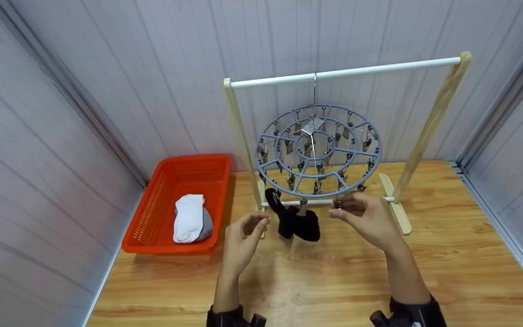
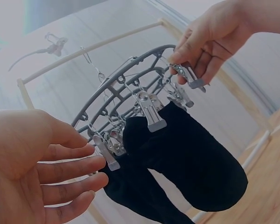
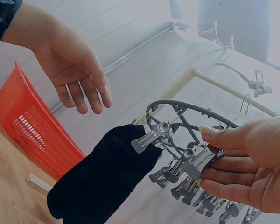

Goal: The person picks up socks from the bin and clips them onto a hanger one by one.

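Observation:
A round grey-blue clip hanger (image 1: 375, 154) with metal clips hangs by its hook from the rack's white bar. Black socks (image 1: 306, 225) dangle from clips on its near rim; one metal clip (image 2: 149, 112) bites a sock's top edge. My left hand (image 1: 242, 240) is left of the socks, its fingers loosely extended beside another clip (image 2: 106, 152) and gripping nothing. On the socks' other side, my right hand (image 1: 372, 222) holds a bare metal clip (image 3: 200, 161) between thumb and fingers. That clip's jaws look closed.
A red-orange plastic basket (image 1: 145, 227) stands to the left, with a white sock (image 1: 189, 219) and a grey sock (image 1: 206, 225) in it. The rack's wooden posts (image 1: 434, 122) rise from feet on the wooden tabletop (image 1: 316, 286). Pale panel walls (image 1: 175, 68) enclose the table.

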A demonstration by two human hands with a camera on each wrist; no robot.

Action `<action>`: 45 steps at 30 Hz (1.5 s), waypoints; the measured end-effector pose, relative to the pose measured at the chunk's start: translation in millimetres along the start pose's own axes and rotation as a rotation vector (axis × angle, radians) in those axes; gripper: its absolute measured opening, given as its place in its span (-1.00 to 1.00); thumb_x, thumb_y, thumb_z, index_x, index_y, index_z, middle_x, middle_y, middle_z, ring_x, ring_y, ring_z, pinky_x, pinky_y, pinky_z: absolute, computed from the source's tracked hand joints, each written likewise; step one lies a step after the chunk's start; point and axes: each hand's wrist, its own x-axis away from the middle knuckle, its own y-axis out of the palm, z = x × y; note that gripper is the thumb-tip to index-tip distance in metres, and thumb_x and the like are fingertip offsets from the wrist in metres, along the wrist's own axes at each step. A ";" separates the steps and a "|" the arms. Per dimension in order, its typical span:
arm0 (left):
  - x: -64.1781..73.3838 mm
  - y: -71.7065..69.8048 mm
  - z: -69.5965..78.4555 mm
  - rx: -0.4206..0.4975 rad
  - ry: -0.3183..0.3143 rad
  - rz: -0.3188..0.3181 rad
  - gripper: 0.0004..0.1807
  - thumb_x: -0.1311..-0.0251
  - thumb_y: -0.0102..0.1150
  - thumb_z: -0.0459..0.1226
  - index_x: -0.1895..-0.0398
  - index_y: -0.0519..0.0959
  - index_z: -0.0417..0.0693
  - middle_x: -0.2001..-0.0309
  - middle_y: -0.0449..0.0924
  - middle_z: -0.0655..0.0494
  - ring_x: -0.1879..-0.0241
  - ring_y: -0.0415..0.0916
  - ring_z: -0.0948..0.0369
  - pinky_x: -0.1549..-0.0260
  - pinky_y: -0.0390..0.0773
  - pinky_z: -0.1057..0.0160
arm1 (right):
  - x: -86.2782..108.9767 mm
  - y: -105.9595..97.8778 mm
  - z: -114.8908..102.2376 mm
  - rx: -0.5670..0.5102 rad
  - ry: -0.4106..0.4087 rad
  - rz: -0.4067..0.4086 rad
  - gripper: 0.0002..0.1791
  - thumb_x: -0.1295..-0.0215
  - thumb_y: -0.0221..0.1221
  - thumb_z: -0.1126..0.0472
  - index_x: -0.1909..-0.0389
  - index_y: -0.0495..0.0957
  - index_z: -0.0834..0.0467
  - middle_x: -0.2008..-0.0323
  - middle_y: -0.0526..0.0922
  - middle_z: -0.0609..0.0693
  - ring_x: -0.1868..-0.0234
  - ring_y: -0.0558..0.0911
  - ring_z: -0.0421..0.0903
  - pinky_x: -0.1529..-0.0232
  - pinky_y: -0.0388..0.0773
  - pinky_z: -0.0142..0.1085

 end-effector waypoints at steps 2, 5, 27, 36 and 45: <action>-0.3 0.0 -0.1 -0.004 0.005 0.006 -0.89 -0.46 0.32 -0.28 0.06 0.76 -0.06 0.24 0.78 0.11 0.32 0.69 0.17 0.32 0.73 0.20 | 1.2 -0.5 0.1 0.010 0.011 0.001 -0.68 -0.31 0.48 0.11 0.02 0.73 0.18 0.13 0.78 0.05 0.16 0.81 -0.07 0.10 0.74 -0.27; -0.6 0.0 0.1 -0.028 0.008 0.025 -0.88 -0.45 0.34 -0.26 0.06 0.76 -0.05 0.22 0.78 0.13 0.31 0.70 0.17 0.31 0.72 0.24 | 2.1 -1.3 0.2 0.016 0.020 0.004 -0.68 -0.32 0.48 0.10 0.02 0.73 0.19 0.12 0.79 0.05 0.16 0.81 -0.07 0.10 0.74 -0.27; -55.3 -73.6 15.7 -0.356 -0.117 0.014 -0.85 -0.46 0.31 -0.26 0.03 0.75 -0.12 0.18 0.75 0.06 0.19 0.63 0.14 0.16 0.60 0.19 | -2.9 -5.1 -1.7 -0.024 -0.018 0.015 -0.69 -0.34 0.46 0.19 0.00 0.72 0.26 0.16 0.81 0.09 0.18 0.82 -0.06 0.11 0.75 -0.27; -102.1 -116.6 -20.1 -0.393 -0.290 -0.113 -0.76 -0.46 0.25 -0.25 -0.02 0.73 -0.22 0.10 0.75 -0.09 0.03 0.67 -0.06 0.03 0.63 0.06 | -0.9 -5.9 0.1 -0.034 -0.028 0.015 -0.69 -0.34 0.45 0.23 -0.02 0.70 0.29 0.17 0.82 0.10 0.18 0.83 -0.06 0.12 0.75 -0.29; -137.7 -163.2 -43.3 -0.681 -0.395 -0.139 -0.67 -0.44 0.11 -0.21 -0.02 0.72 -0.27 0.02 0.72 -0.19 0.03 0.63 -0.09 0.04 0.62 -0.04 | -1.8 -8.8 0.6 -0.040 -0.023 0.017 -0.70 -0.35 0.45 0.23 0.00 0.70 0.30 0.17 0.82 0.11 0.19 0.83 -0.05 0.11 0.75 -0.23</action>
